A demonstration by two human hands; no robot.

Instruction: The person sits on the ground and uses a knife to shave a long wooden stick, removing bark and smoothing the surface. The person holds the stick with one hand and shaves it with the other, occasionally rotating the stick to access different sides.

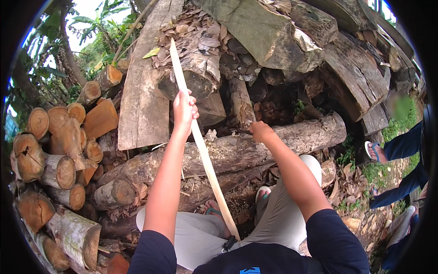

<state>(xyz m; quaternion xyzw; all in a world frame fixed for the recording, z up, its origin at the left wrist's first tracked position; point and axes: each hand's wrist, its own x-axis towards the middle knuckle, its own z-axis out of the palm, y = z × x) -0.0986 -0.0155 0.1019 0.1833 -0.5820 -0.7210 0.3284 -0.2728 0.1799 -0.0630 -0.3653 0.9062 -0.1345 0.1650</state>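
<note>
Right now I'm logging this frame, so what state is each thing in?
Left hand: gripping the pale stick.
Pale stick: held slanted across the long log, lower end near the lap.
Right hand: closed on a dark tool at the log.
Long log: lying flat.
Plank: leaning on the woodpile.

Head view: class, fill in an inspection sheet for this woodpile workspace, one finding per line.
Surface: long log lying across the woodpile, bark rough.
Job's things: pale wooden strip, slanting over the log toward the lap.
Clutter: dry leaves, cut logs stacked at left, weathered plank.
Hands: left hand shut on the strip; right hand on the log, gripping something dark, unclear what.
Cables: nothing seen.
Surroundings: green plants; another person's sandalled foot at right.
</note>
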